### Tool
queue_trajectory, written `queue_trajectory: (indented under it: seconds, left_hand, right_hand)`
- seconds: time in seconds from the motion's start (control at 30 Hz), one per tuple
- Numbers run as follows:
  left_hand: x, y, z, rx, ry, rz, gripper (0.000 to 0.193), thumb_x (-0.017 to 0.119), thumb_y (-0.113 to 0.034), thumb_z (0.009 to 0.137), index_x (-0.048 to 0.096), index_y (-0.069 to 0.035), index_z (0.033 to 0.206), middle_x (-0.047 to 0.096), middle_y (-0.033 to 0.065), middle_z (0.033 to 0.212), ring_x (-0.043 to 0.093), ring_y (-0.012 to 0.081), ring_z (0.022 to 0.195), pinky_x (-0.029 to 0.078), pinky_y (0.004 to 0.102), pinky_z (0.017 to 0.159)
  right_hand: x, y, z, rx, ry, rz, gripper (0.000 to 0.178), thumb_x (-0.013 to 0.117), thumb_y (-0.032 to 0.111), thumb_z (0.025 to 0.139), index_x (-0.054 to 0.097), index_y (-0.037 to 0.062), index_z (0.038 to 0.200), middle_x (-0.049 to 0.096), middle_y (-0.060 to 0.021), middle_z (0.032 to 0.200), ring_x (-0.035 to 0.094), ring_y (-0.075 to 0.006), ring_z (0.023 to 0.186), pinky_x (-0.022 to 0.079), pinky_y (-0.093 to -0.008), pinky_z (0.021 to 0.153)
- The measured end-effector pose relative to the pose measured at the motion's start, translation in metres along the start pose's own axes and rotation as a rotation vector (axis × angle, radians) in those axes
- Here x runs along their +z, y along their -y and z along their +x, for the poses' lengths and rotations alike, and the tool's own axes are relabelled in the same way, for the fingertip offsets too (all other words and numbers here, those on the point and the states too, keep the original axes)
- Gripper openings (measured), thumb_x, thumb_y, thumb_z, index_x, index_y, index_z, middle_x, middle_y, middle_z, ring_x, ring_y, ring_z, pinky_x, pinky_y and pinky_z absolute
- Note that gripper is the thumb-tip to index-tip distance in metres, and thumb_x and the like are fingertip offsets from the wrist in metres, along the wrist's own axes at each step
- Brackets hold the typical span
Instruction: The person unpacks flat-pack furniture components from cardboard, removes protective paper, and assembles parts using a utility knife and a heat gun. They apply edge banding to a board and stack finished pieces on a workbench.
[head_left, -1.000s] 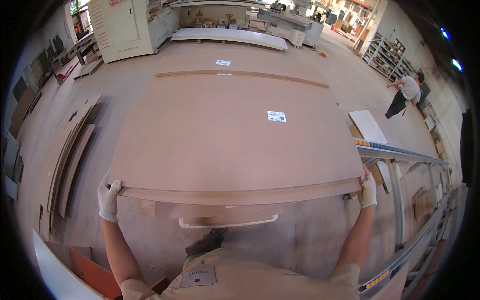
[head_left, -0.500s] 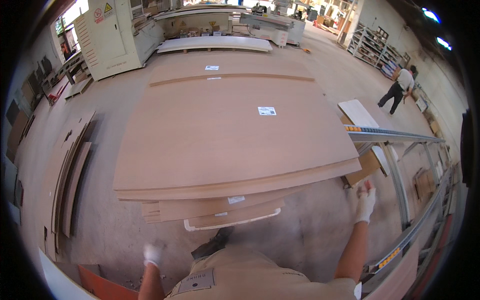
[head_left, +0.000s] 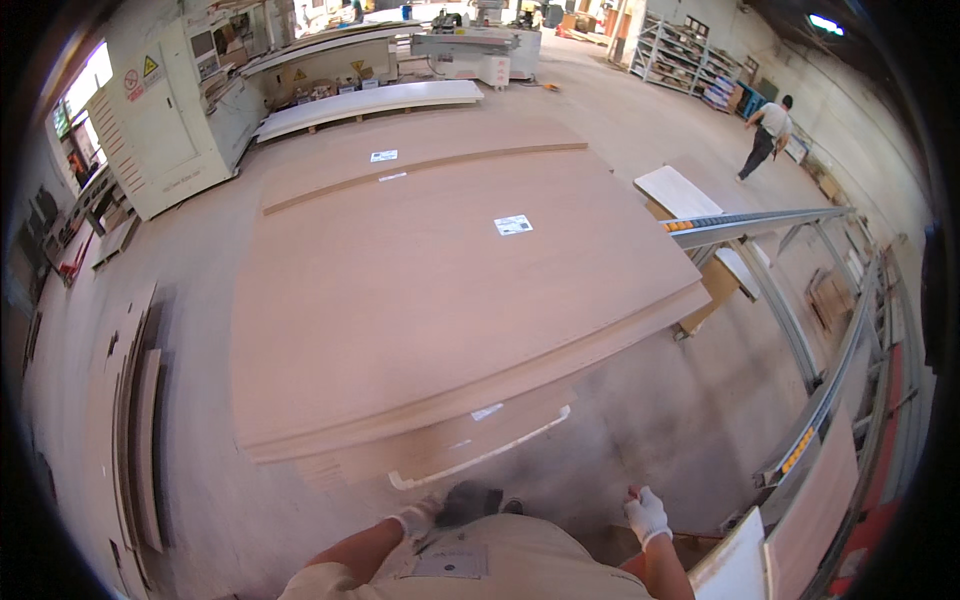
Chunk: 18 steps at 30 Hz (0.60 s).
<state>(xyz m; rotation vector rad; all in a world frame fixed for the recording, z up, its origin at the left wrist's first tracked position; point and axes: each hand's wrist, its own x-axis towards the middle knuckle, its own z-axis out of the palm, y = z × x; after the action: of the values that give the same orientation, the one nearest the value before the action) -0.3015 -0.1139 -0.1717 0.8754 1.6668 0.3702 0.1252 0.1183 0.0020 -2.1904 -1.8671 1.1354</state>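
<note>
the large brown sheet (head_left: pixel 440 300) lies flat on top of a low stack of similar boards (head_left: pixel 440 450) in the middle of the workshop floor. its near edge overhangs the stack beneath, and its right corner reaches toward the metal rail frame (head_left: pixel 760 222) on the right. a small white label (head_left: pixel 513 225) sits on the sheet's far right part.

both hands wear white gloves and are clear of the sheet, close to the person's body at the near edge of the view. the left hand (head_left: pixel 418 518) is just near of the stack's near edge, beside a dark shoe (head_left: pixel 472 500); its fingers look curled loosely, holding nothing, though the exact finger spacing cannot be told. the right hand (head_left: pixel 647 514) is raised over bare floor, well apart from the sheet, fingers bent inward into a loose fist with nothing in it.

a second brown sheet with a narrow strip (head_left: pixel 420 168) on it lies just far of the large sheet. a white panel (head_left: pixel 370 103) rests farther off, beside a cream machine cabinet (head_left: pixel 165 120) at far left. loose board offcuts (head_left: pixel 130 420) lie on the floor at left. another person (head_left: pixel 765 135) walks at far right, near shelving (head_left: pixel 690 60).
</note>
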Motion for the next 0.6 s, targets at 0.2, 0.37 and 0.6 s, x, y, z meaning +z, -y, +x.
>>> queue_trajectory:
  seconds: [0.2, 0.37, 0.6]
  left_hand:
    - [-0.015, -0.075, 0.004, 0.039, -0.164, 0.263, 0.048, 0.047, -0.037, 0.111, 0.058, -0.009, 0.148, 0.058, 0.0230, 0.151, 0.055, 0.0363, 0.141, 0.045, 0.0438, 0.116]
    - [-0.044, 0.044, -0.020, 0.177, -0.055, -0.162, 0.047, 0.059, -0.038, 0.105, 0.063, -0.009, 0.142, 0.063, 0.0201, 0.145, 0.063, 0.0360, 0.130, 0.050, 0.0431, 0.109]
    - [-0.116, -0.111, -0.195, 0.007, -0.565, 0.015, 0.037, 0.070, -0.036, 0.100, 0.077, 0.000, 0.107, 0.072, 0.0141, 0.084, 0.068, 0.0182, 0.081, 0.055, 0.0385, 0.076]
  right_hand:
    - [0.057, -0.017, -0.059, -0.001, 0.219, -0.088, 0.045, 0.069, 0.027, 0.092, 0.068, 0.0110, 0.134, 0.074, -0.0216, 0.126, 0.068, -0.0409, 0.122, 0.053, -0.0431, 0.103]
    - [0.059, 0.017, -0.084, -0.080, 0.287, -0.194, 0.047, 0.070, 0.033, 0.092, 0.068, 0.0102, 0.132, 0.073, -0.0226, 0.125, 0.066, -0.0446, 0.121, 0.054, -0.0459, 0.102]
    - [0.047, 0.050, -0.104, -0.285, 0.286, -0.159, 0.047, 0.068, 0.030, 0.098, 0.064, 0.0060, 0.139, 0.074, -0.0197, 0.127, 0.070, -0.0366, 0.117, 0.056, -0.0462, 0.099]
